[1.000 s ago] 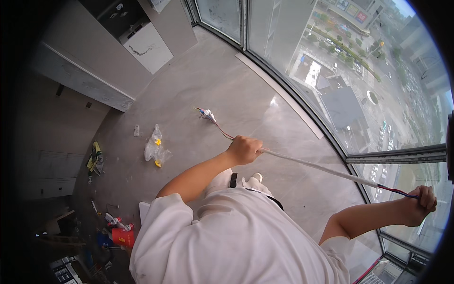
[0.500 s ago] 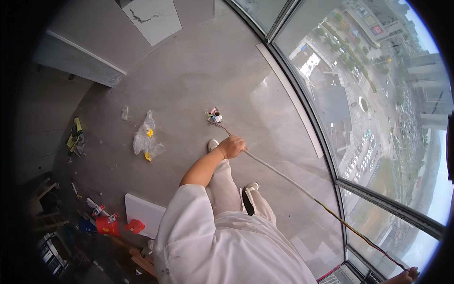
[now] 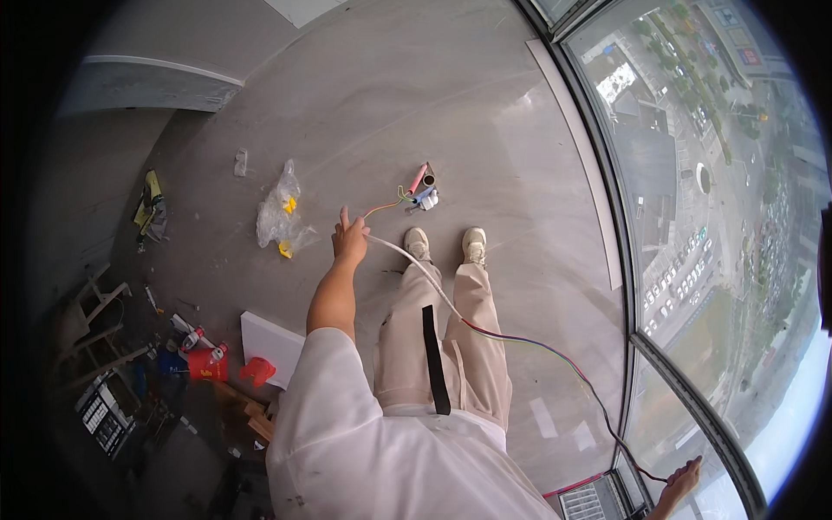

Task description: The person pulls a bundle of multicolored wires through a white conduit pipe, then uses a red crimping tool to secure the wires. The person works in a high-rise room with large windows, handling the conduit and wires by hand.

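Note:
A cable with a white sheath [image 3: 409,256] sags between my two hands, and coloured wires [image 3: 568,359] come out of it on the right. My left hand [image 3: 349,238] is closed around the cable near the sheath's left end, with one finger pointing up. From there thin orange and yellow-green wires run to a cluster of pipe ends [image 3: 425,186] rising from the floor, one pink, one blue-grey. Far off at the lower right, beside the window, my right hand [image 3: 683,481] grips the dark-looking far part of the wires. Its fingertips are partly hidden.
Tall windows [image 3: 607,260] line the right side. Clear plastic bags [image 3: 279,212] with yellow bits lie on the floor to the left. At lower left are a red bucket [image 3: 208,363], a white board [image 3: 270,342], wooden pieces and tools. A floor grate [image 3: 589,505] sits near the window.
My left hand has moved left and away from my legs, keeping hold of the cable. The cable, stretched straight before, now hangs slack. My right hand has shifted left, and the view has moved.

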Tool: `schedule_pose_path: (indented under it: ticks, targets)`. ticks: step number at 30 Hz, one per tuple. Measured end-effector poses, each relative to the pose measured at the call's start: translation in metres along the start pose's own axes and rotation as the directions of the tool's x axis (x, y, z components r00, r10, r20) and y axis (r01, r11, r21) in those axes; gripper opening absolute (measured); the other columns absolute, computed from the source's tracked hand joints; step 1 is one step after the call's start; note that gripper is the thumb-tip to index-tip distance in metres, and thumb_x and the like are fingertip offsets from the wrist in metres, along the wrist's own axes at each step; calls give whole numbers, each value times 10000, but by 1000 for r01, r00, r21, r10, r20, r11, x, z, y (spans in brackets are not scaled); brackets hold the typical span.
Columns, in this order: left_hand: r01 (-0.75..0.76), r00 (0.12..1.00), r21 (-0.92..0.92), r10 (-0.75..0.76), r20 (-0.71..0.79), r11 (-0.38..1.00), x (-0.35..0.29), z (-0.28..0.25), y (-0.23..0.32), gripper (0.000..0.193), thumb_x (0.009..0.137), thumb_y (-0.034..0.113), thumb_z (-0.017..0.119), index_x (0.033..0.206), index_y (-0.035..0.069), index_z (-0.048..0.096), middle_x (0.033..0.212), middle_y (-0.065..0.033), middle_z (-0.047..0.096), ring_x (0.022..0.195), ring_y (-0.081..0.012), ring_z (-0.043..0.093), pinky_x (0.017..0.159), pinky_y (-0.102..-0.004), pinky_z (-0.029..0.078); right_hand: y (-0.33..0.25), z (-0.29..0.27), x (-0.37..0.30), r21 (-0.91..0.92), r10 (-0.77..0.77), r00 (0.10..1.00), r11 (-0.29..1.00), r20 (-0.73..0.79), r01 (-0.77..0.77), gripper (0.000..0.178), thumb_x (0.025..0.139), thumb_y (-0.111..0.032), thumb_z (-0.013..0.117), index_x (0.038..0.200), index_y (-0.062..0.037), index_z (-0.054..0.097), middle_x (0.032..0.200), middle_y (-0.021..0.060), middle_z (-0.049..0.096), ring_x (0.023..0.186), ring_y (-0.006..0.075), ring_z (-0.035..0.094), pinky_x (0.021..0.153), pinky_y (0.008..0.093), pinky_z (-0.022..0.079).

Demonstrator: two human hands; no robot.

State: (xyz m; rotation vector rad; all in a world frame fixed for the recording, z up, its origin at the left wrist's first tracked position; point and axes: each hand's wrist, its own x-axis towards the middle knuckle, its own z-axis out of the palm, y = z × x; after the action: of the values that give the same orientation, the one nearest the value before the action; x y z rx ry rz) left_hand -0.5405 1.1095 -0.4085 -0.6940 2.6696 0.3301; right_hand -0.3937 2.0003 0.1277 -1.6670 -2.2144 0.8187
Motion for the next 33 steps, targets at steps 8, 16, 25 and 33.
schedule_pose_path:
  ticks: [8, 16, 25, 33]
  targets:
    - [247, 962, -819, 31, 270, -518, -40, -19, 41, 78, 999, 54, 594, 1066, 55, 554, 1343, -149, 549, 1270, -377, 580, 1070, -468, 516, 97, 426, -70, -286, 199, 285, -23, 938, 958, 340, 868, -299, 706, 1147, -106, 734, 1187, 168, 689, 1141, 356, 620, 1004, 462, 479]
    - [138, 972, -386, 52, 227, -912, -87, 5, 98, 624, 962, -97, 394, 1540, 139, 388, 1533, -296, 402, 1169, -332, 620, 976, -430, 592, 26, 664, -405, 341, -147, -424, 836, 893, 430, 758, 1052, -551, 444, 1463, 86, 408, 1501, 314, 436, 1416, 380, 429, 1165, 417, 335]
    - [351, 853, -653, -58, 518, -671, -190, 44, 61, 612, 1069, 507, 401, 1537, 117, 345, 1409, -123, 559, 951, -189, 589, 883, -359, 488, 38, 619, -575, -203, 82, -460, 954, 884, -221, 432, 1080, -406, 499, 1024, -1, 638, 723, 37, 555, 647, 142, 509, 618, 314, 452]
    - [525, 807, -843, -247, 536, -116, -343, 22, -74, 223, 982, 223, 656, 896, 24, 605, 700, -14, 567, 614, -100, 528, 615, -277, 442, 24, 700, -658, -425, 288, -329, 751, 899, -505, 443, 1113, -438, 350, 1209, -50, 542, 729, -3, 448, 627, 109, 361, 585, 268, 351]
